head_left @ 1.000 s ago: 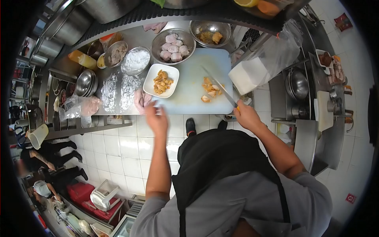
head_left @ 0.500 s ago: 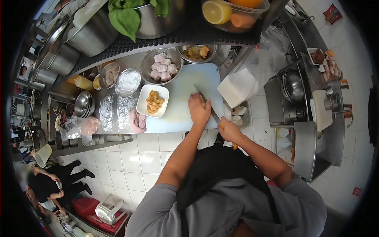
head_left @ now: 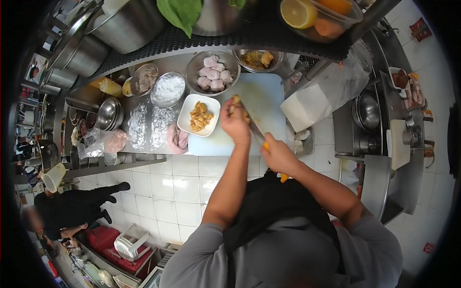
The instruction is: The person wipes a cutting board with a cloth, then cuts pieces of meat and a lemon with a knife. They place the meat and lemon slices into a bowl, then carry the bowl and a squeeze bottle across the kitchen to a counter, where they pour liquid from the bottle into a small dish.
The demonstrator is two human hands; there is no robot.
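My right grip [head_left: 279,156] is closed round the yellow handle of the knife [head_left: 257,129], its blade angling forward and left. My left grip [head_left: 235,126] curls about some browned pieces [head_left: 247,116], holding them against that blade over the cutting board [head_left: 271,98]; whether they are lifted off it, I cannot tell. Just left of my left grip, the white bowl [head_left: 183,117] holds a heap of similar pieces. Beyond it stands the colander [head_left: 194,69] with pale raw chunks [head_left: 216,75]; pink meat [head_left: 177,138] lies left of the board.

White floor tiles [head_left: 165,211] shine below a dark shelf [head_left: 259,39].
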